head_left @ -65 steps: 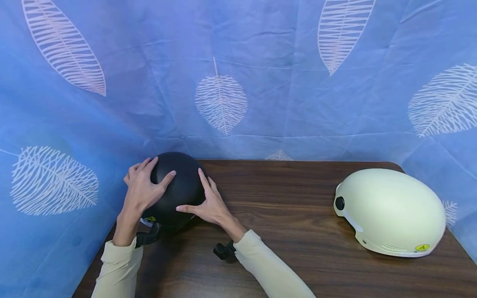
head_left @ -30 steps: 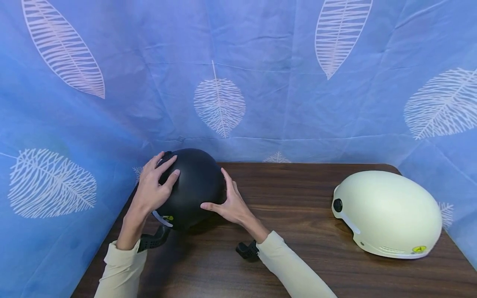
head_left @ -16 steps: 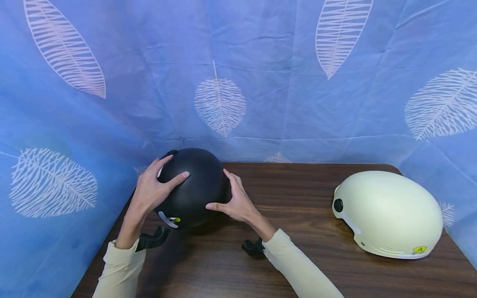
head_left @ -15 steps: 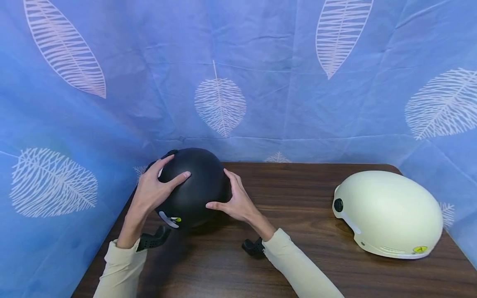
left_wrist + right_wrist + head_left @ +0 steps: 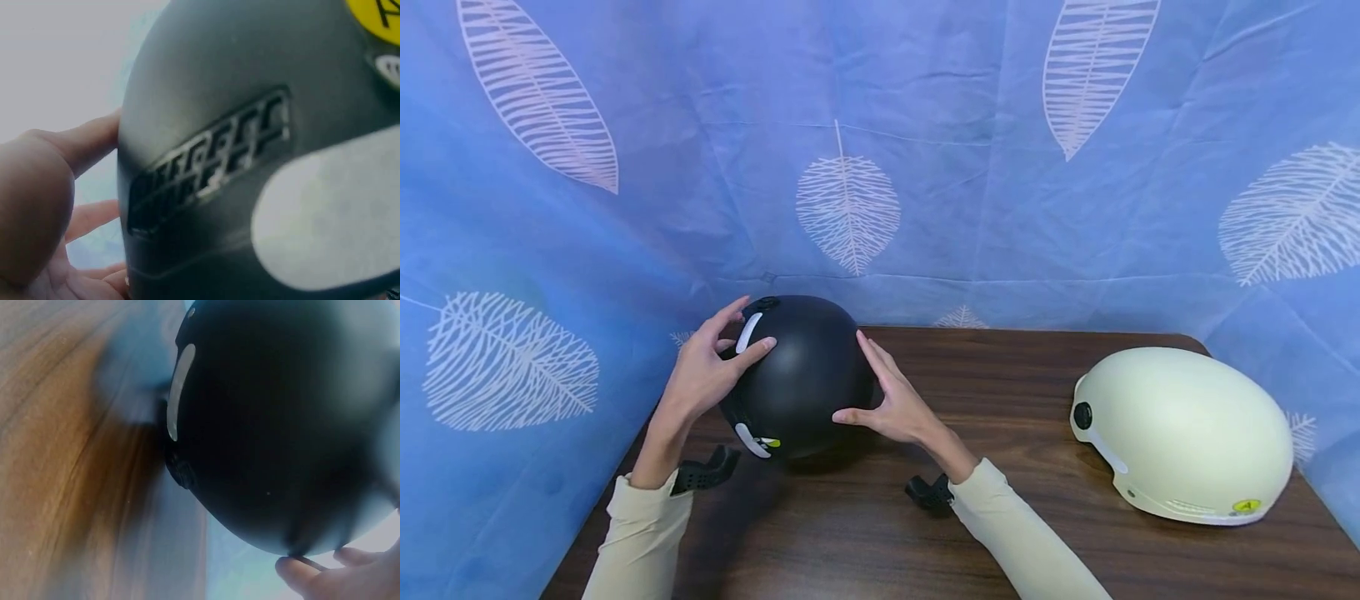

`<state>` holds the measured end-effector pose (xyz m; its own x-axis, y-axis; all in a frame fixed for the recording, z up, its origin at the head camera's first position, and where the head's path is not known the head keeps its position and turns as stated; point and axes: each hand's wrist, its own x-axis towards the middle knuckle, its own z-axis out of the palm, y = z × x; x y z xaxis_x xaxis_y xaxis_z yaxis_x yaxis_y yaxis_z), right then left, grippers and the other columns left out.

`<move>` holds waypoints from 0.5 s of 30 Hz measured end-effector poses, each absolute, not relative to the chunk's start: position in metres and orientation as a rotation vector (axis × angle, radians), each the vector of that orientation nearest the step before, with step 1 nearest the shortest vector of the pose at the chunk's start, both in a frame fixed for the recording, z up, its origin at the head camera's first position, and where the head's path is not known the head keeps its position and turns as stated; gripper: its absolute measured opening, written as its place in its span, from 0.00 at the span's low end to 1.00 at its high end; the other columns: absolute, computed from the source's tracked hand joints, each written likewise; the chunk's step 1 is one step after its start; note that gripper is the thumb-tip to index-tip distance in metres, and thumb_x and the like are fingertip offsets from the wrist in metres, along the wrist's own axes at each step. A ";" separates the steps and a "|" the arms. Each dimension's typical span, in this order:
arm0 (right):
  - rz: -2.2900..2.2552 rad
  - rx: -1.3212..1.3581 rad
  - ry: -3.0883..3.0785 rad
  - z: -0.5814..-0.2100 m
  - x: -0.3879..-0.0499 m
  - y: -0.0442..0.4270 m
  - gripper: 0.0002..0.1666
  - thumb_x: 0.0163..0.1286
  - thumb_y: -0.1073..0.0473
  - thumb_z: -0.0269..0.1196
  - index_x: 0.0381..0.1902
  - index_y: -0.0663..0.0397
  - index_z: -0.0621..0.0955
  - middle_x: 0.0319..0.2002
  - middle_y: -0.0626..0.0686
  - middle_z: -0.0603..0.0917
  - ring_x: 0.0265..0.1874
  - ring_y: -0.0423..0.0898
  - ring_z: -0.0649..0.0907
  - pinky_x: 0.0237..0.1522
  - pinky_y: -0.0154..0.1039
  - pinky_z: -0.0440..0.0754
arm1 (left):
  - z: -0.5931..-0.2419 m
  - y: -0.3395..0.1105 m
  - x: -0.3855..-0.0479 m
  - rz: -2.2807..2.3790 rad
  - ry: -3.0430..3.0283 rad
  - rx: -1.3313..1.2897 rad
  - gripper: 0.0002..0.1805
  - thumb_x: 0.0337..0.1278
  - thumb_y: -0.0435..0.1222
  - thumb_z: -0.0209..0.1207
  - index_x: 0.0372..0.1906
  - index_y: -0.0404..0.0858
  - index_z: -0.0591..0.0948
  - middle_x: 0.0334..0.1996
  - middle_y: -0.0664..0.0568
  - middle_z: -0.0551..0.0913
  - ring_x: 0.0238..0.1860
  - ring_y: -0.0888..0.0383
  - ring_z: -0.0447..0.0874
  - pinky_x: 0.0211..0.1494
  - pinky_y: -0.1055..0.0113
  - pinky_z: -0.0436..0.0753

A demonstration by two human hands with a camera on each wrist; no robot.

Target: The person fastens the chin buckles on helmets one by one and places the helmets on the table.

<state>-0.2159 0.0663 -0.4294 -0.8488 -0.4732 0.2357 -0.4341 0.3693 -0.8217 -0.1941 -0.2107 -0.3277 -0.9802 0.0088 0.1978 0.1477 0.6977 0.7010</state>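
Note:
A matte black helmet [image 5: 808, 375] is at the table's left rear in the head view, its rim side turned left. Two pale strips and a yellow sticker [image 5: 769, 442] show along that side. My left hand [image 5: 703, 367] grips the rim side, thumb on the shell and the other fingers at the edge, some partly hidden. On the opposite side my right hand [image 5: 898, 404] presses the shell with fairly straight fingers and spread thumb. The left wrist view shows a vent grille on the helmet shell [image 5: 200, 56]; in the right wrist view, fingertips [image 5: 294, 572] touch the black helmet.
A cream helmet [image 5: 1187, 425] with a black round vent stands on the right of the dark wooden table [image 5: 992, 400]. Blue leaf-patterned cloth [image 5: 940, 192] hangs behind and at both sides. Black wrist mounts [image 5: 703, 471] are on both forearms.
The black helmet has moved right with both hands and turned, baring more of its rim side, pale strips and sticker. The left fingers have shifted along the edge. The cream helmet stays put.

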 end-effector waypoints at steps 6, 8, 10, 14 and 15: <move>-1.504 -0.897 2.568 -0.428 -0.214 0.073 0.65 0.53 0.25 0.67 0.78 0.20 0.41 0.80 0.40 0.43 0.78 0.52 0.50 0.67 0.72 0.54 | -0.330 -0.209 -0.199 -1.176 -2.755 -0.139 0.46 0.56 0.60 0.64 0.77 0.57 0.59 0.60 0.37 0.75 0.61 0.37 0.73 0.57 0.37 0.76; -1.508 -0.923 2.566 -0.427 -0.214 0.075 0.65 0.54 0.26 0.67 0.79 0.22 0.42 0.79 0.39 0.43 0.78 0.51 0.50 0.68 0.71 0.53 | -0.331 -0.210 -0.200 -1.210 -2.763 -0.151 0.47 0.56 0.60 0.64 0.78 0.60 0.57 0.61 0.36 0.76 0.62 0.39 0.73 0.57 0.38 0.76; -1.510 -0.947 2.566 -0.425 -0.214 0.075 0.64 0.56 0.27 0.66 0.79 0.24 0.42 0.80 0.40 0.43 0.78 0.50 0.49 0.68 0.71 0.53 | -0.332 -0.211 -0.201 -1.252 -2.766 -0.161 0.48 0.56 0.60 0.64 0.78 0.63 0.53 0.63 0.36 0.75 0.64 0.39 0.72 0.56 0.38 0.77; -1.489 -0.954 2.589 -0.420 -0.214 0.073 0.62 0.58 0.24 0.63 0.79 0.25 0.40 0.80 0.45 0.41 0.78 0.53 0.49 0.68 0.72 0.53 | -0.333 -0.211 -0.203 -1.335 -2.760 -0.131 0.50 0.55 0.60 0.65 0.78 0.66 0.49 0.66 0.36 0.72 0.65 0.39 0.73 0.54 0.40 0.79; -1.483 -0.952 2.595 -0.418 -0.214 0.072 0.63 0.58 0.24 0.62 0.79 0.25 0.40 0.80 0.47 0.41 0.78 0.54 0.49 0.67 0.72 0.53 | -0.332 -0.211 -0.203 -1.350 -2.764 -0.117 0.51 0.54 0.61 0.65 0.78 0.66 0.48 0.66 0.36 0.72 0.65 0.39 0.73 0.53 0.41 0.80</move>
<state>-0.2136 0.0717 -0.4182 -0.8159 -0.5040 0.2832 -0.4999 0.3689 -0.7836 -0.2031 -0.2105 -0.3324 -0.9951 0.0408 0.0900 0.0960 0.6131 0.7842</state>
